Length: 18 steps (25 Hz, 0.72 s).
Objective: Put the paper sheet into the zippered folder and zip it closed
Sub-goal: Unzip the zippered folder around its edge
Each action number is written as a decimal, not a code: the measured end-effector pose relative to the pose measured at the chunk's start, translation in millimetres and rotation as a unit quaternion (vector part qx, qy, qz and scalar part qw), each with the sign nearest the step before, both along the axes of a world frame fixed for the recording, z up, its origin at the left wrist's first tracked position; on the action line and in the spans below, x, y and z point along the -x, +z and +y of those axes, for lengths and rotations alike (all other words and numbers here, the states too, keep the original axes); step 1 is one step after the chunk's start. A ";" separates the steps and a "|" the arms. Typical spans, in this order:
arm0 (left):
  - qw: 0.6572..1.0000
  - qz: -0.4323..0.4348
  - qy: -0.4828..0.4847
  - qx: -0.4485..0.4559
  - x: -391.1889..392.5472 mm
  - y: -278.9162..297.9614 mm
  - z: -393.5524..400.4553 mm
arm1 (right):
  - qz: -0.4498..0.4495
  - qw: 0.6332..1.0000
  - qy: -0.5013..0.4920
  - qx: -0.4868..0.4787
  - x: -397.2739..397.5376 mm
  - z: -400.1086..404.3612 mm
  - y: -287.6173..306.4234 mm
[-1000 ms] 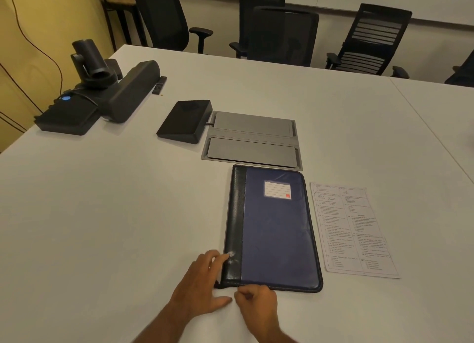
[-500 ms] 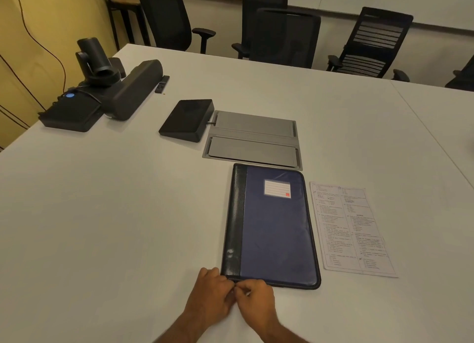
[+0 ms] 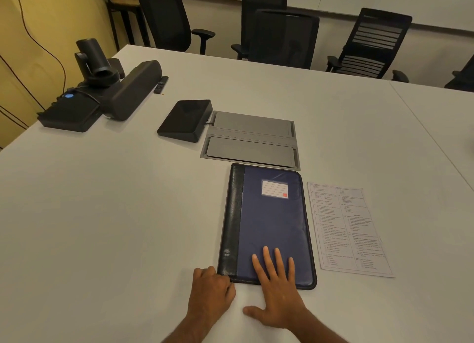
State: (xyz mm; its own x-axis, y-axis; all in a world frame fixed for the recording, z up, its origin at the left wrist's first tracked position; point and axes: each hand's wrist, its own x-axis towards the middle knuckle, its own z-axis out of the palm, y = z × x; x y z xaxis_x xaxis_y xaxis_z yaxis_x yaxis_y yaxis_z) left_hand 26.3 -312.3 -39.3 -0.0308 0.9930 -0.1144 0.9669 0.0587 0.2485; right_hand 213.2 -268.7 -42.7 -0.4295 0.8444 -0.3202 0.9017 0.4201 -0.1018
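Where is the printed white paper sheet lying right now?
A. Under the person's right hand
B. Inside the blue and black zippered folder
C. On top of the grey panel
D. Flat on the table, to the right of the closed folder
D: the printed white paper sheet lies flat on the white table just right of the closed blue and black zippered folder.

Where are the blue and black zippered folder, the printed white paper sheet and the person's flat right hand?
Blue and black zippered folder (image 3: 272, 222): head view, middle of the blue cover.
Printed white paper sheet (image 3: 348, 227): head view, centre of the page.
Right hand (image 3: 279, 295): head view, back of the hand.
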 end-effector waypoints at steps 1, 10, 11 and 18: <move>1.000 0.001 0.012 -0.014 -0.4 -2.4 -0.2 | -0.004 1.000 0.003 0.011 -1.3 0.3 -1.5; 0.999 0.010 -0.048 -0.018 12.1 -4.1 -0.1 | 0.003 0.997 0.045 0.057 -13.6 7.4 1.7; 0.998 0.013 -0.052 -0.022 13.9 -5.1 -0.9 | 0.002 0.997 0.044 0.057 -13.5 7.5 1.8; 0.993 0.033 -0.092 -0.061 20.7 -9.5 -2.1 | -0.004 0.998 0.047 0.045 -16.4 10.0 1.3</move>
